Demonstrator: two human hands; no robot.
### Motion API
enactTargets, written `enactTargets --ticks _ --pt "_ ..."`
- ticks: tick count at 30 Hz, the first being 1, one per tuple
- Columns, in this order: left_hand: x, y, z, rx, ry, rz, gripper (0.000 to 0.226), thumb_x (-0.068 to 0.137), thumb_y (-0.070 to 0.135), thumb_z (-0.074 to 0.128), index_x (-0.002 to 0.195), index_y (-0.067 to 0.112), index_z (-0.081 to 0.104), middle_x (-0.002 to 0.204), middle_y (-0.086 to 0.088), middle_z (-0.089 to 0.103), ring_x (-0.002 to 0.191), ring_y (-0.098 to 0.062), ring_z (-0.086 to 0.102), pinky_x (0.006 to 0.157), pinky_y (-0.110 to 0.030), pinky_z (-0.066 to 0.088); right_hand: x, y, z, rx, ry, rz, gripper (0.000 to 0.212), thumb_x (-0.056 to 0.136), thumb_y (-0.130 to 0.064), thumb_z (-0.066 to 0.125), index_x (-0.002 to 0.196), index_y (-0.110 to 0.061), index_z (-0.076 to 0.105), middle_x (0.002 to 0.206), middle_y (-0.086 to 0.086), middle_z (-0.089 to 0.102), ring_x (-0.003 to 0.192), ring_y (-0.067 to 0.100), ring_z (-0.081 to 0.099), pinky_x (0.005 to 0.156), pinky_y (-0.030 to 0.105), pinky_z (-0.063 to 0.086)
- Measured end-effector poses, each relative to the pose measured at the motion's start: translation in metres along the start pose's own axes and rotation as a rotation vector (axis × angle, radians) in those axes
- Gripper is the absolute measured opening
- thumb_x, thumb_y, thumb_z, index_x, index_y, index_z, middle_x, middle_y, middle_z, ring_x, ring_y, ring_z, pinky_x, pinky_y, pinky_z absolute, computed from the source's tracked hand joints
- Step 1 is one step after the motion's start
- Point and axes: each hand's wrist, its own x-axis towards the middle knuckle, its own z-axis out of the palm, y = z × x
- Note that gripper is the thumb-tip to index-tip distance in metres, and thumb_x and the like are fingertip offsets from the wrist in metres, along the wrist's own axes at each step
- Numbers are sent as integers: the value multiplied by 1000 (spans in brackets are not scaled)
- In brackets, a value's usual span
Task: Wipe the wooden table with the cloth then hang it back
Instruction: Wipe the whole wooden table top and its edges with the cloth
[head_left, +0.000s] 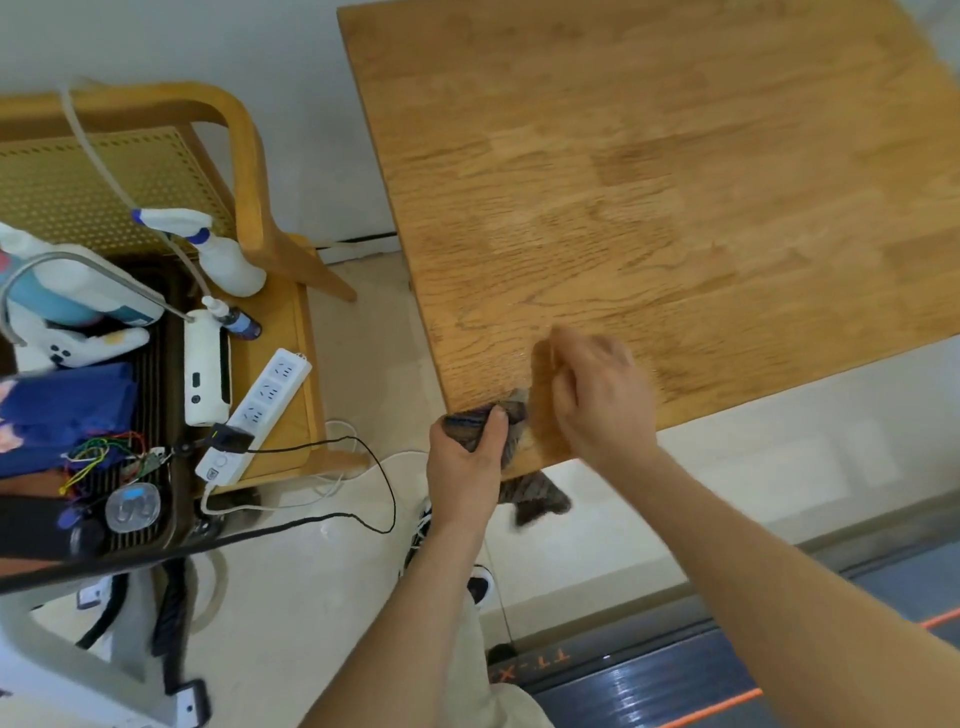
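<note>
Left hand (467, 462) clenched round cloth (511, 415) at table (675, 182) near-left corner, loose end dangling below edge. Right hand (597, 395) blurred just beside, fingers curled; cannot tell if gripping. Risk: dangling tail slips free, drops to floor. Hanging spot nowhere visible.

A pale tiled floor (291, 587) runs under a white wall (218, 47). At left stands a wooden chair (249, 171) with a cane back, its seat crowded with a spray bottle (223, 249) and a white power strip (254, 410). Black and white cables (363, 493) trail across the floor. Light is soft and even.
</note>
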Motion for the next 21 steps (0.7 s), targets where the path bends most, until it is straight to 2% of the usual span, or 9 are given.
enactTargets --ticks 1,3,5,7,12,16,19,21 --pt "2 -1 -1 4 -2 1 45 83 47 66 115 18 53 102 8 65 95 -10 63 79 -26 50 22 9 0 -21 -21 20 37 89 -20 36 120 -17 57 126 4 63 117 34 53 84 41 47" --pt "0 -2 -1 35 -16 7 49 83 47 66 119 18 50 107 9 63 99 -10 61 84 -30 51 52 19 1 -56 -34 71 44 98 -27 35 141 -21 44 151 4 42 141 29 33 108 47 33" --pt "4 2 -1 50 -6 24 54 83 48 66 124 18 47 111 10 62 103 -10 60 88 -31 51 71 21 13 -79 -75 69 48 101 -31 32 149 -27 32 159 -1 27 148 20 18 117 45 18" --pt "23 16 -1 76 14 56 58 82 50 65 126 19 46 111 11 62 102 -9 60 88 -32 51 70 22 21 -119 -66 78 50 100 -31 31 151 -30 29 161 -5 22 149 14 15 118 42 12" --pt "92 75 5 117 157 129 63 79 56 66 125 17 51 107 9 63 95 -10 60 82 -26 46 69 24 28 -162 -32 75 54 96 -31 31 150 -27 34 159 -3 27 148 14 20 117 41 17" --pt "141 115 3 86 136 122 61 77 57 67 121 18 51 106 9 62 97 -12 60 82 -26 45 72 22 26 -175 -48 72 55 94 -31 32 148 -24 37 158 -1 29 147 18 23 116 41 16" --pt "186 153 -1 57 107 129 55 77 54 70 114 19 48 107 7 59 100 -14 58 82 -25 42 77 18 23 -146 -35 75 53 89 -30 37 140 -17 48 150 7 42 140 26 33 111 47 27" --pt "203 163 0 33 96 135 53 75 53 73 111 23 46 106 8 58 101 -15 59 84 -26 43 98 20 16 -88 -49 3 48 85 -28 39 128 -13 55 131 14 51 122 34 42 100 50 39"
